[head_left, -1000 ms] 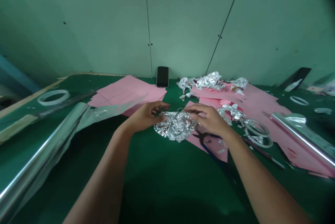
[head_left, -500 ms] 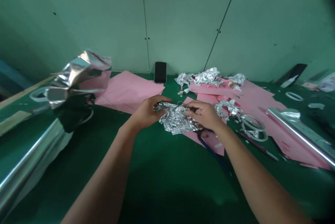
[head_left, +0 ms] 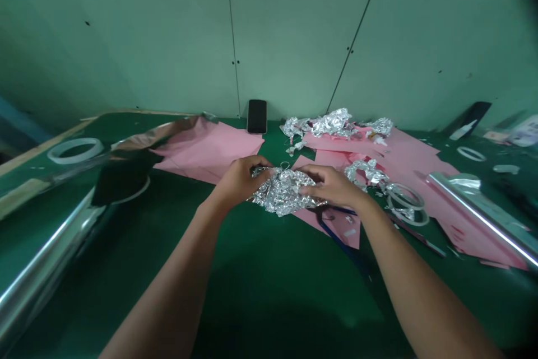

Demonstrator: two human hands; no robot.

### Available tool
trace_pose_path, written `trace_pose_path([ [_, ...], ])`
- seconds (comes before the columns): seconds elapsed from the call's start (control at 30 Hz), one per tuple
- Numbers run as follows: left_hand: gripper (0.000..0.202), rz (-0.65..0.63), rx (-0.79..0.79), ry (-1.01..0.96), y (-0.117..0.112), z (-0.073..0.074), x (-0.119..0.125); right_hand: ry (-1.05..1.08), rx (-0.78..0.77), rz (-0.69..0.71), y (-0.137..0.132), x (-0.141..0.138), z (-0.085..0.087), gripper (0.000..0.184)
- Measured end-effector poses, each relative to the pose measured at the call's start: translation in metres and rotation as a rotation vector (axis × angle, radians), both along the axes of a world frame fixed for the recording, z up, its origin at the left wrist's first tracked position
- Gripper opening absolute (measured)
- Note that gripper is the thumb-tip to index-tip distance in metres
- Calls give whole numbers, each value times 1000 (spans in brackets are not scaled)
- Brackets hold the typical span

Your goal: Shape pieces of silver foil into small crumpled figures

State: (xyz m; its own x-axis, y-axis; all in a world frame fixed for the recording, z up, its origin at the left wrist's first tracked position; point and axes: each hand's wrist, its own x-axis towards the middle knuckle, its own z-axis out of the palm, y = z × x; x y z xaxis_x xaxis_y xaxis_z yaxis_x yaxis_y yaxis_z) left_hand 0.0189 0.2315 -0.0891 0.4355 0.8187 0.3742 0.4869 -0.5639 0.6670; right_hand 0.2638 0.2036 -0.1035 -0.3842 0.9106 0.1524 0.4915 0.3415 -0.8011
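Foil wad (head_left: 282,192) — between left hand (head_left: 241,182) and right hand (head_left: 330,185); phone (head_left: 257,116) behind, foil roll (head_left: 46,292) left, paper sheets (head_left: 416,180) right — on bench mat (head_left: 260,292).

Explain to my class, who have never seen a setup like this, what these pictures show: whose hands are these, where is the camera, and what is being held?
There is no machine here, only a person's own two bare hands. All three pictures come from one camera worn on that person's head, looking forward and down, so the arms reach in from the bottom edge. The left hand and right hand together hold a crumpled silver foil, with a small wire loop showing at its top. The surface is a green mat carrying pink paper sheets, foil scraps, clear rings and dark-handled scissors. A black smartphone stands at the back against the wall.
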Motion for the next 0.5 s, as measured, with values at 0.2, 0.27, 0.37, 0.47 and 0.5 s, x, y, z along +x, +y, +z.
trace_pose_path([
  [0.2,36,-112,223,70,-3,12,10,20,-8,-6,0,-9,-3,31],
  [0.27,37,-157,270,127,-1,17,21,40,-17,-8,0,-12,-4,25],
  [0.37,27,-140,165,223,5,21,36,72,-56,-24,1,-13,-4,24],
  [0.47,23,-93,40,250,12,21,40,77,-81,-39,1,-12,-4,21],
  [0.5,24,-97,12,231,13,21,38,77,-82,-38,1,-11,-4,21],
])
